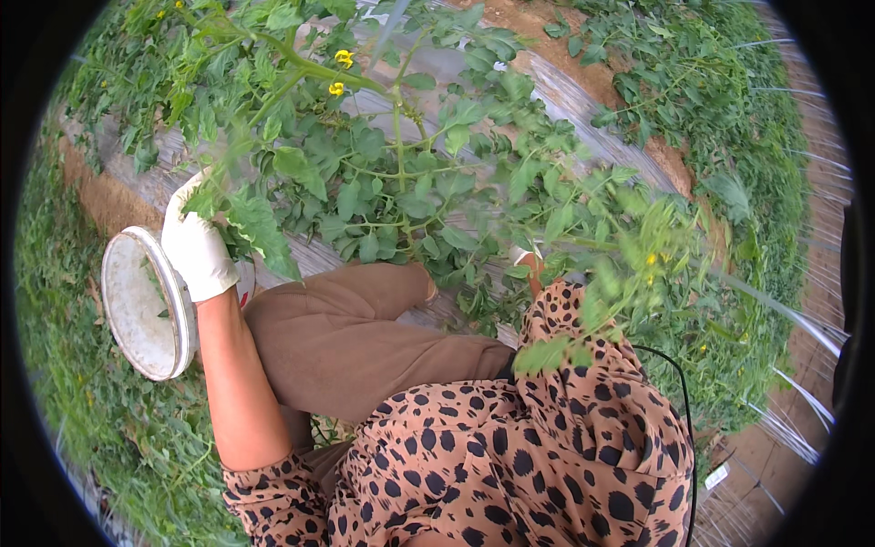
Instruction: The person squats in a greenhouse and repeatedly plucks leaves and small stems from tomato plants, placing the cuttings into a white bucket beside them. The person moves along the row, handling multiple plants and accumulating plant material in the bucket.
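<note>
My left hand (198,249), in a white glove, is curled near the rim of a white plastic bucket (140,308), with tomato leaves (256,229) at its fingers; the foliage hides the fingertips, so its hold is unclear. My right hand (525,256), also in a white glove, is low among the leaves in front of my body and mostly hidden. Between the hands stands a tomato plant with a green stem (398,133) and yellow flowers (344,58). Another leafy shoot (642,246), partly blurred, hangs over my right sleeve.
Plastic mulch film (581,102) covers the soil under the plants. More tomato rows stand at the left and the right. Pale strings (786,311) run from the plants at the right. A black cable (687,410) hangs beside my patterned shirt. My knee rests close to the plants.
</note>
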Demonstrator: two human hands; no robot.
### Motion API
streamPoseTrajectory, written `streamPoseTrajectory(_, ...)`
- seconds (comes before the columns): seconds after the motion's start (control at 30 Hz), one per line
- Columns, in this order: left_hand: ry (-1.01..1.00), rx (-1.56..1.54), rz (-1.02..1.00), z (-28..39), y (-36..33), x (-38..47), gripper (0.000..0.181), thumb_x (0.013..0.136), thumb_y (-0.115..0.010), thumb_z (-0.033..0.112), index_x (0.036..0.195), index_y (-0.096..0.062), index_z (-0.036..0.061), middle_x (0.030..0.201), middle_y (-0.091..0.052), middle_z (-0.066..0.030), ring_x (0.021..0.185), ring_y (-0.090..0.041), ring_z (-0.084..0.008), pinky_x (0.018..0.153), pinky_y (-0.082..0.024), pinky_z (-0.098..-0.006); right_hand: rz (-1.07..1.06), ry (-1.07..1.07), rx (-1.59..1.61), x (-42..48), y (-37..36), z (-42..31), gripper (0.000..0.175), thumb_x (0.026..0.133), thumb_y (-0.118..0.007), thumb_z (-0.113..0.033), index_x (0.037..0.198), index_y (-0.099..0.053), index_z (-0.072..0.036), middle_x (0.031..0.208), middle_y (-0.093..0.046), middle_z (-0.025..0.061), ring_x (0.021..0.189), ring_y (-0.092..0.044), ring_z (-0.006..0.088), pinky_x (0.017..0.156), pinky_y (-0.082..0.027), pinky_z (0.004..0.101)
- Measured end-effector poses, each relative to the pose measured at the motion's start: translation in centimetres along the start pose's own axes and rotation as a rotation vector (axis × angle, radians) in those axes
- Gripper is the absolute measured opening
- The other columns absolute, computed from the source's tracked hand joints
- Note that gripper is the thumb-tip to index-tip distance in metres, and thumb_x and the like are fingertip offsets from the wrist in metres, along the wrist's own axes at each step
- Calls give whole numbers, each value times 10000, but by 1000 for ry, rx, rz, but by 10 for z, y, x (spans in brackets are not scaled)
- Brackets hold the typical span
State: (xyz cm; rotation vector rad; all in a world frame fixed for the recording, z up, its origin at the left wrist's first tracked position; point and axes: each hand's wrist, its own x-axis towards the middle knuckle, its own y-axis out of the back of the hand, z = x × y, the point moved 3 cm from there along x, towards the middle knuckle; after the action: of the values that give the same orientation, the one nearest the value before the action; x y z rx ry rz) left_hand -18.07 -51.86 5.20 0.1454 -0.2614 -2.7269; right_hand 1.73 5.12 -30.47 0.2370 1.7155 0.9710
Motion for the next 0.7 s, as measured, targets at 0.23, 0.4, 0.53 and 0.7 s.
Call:
streamPoseTrajectory(0.23,-33,-6,32,15,-8,-8,352,923,-477,-5,1201,-693,-19,1097,-734,-95,886,-676,-144,709,-514,-243,60,136,-396,42,43,-44,272,917,-644,-136,1167,-748,-111,1193,-741,134,1092,-721,290,879,-573,432)
streamPoseTrajectory(0.4,-51,127,27,28,-8,-15,312,942,-523,35,1197,-697,-11,1059,-739,-81,824,-658,-120,667,-481,-228,104,314,-750,51,39,-72,274,876,-709,-199,1129,-770,-112,1190,-746,122,1094,-722,303,901,-579,446)
streamPoseTrajectory(0.53,-50,137,39,41,-8,-23,269,944,-573,53,1168,-707,-14,1047,-742,-80,832,-656,-117,715,-491,-236,-42,381,-938,55,27,-79,336,896,-705,-312,1151,-759,-100,1184,-746,121,1088,-723,298,871,-583,425)
streamPoseTrajectory(0.7,42,-67,-11,53,-19,-30,301,902,-501,-33,1111,-717,-29,1062,-743,-87,936,-679,-141,854,-532,-266,-87,360,-917,65,17,-68,349,888,-711,-322,1163,-754,-110,1206,-736,125,1106,-716,296,885,-580,425)
